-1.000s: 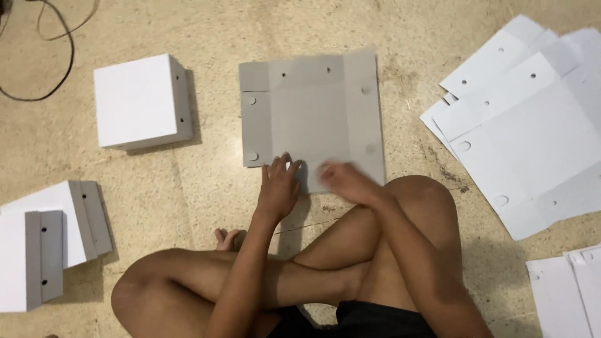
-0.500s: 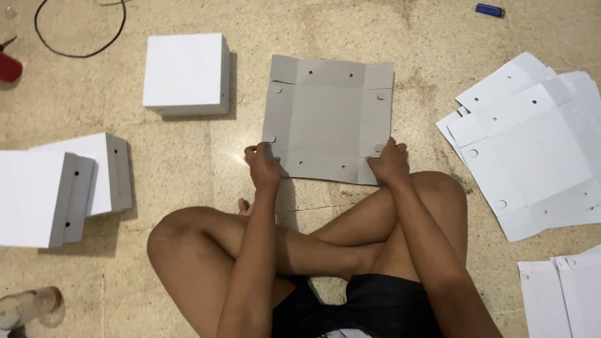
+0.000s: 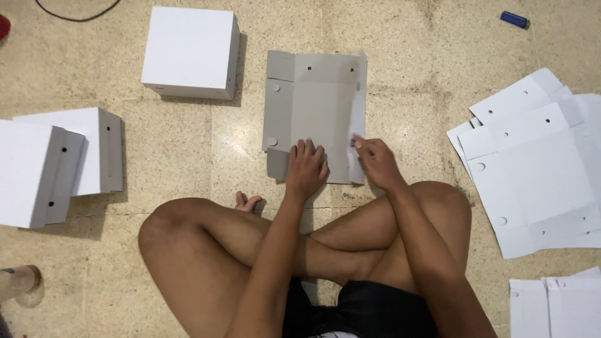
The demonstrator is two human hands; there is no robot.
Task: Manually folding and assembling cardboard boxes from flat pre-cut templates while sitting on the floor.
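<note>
**A:** Where is the sheet lying, and what are the hands doing?

**B:** I'm seeing the grey cardboard blank lying flat on the floor, just ahead of the crossed legs. The left hand is pressing down on its near edge, fingers spread, gripping nothing. The right hand is pinching the right flap, which is standing up on edge.

**A:** What's worrying you?

**B:** I'm thinking the flap could crease off its score line if the pinch is pulling crooked, or the blank could slide on the smooth floor if the left palm is easing off.

**A:** Anything unclear?

**B:** The near left corner is sitting under the left hand, the white sheet stack is running off the right side, and the blue object is too small to identify.
</note>
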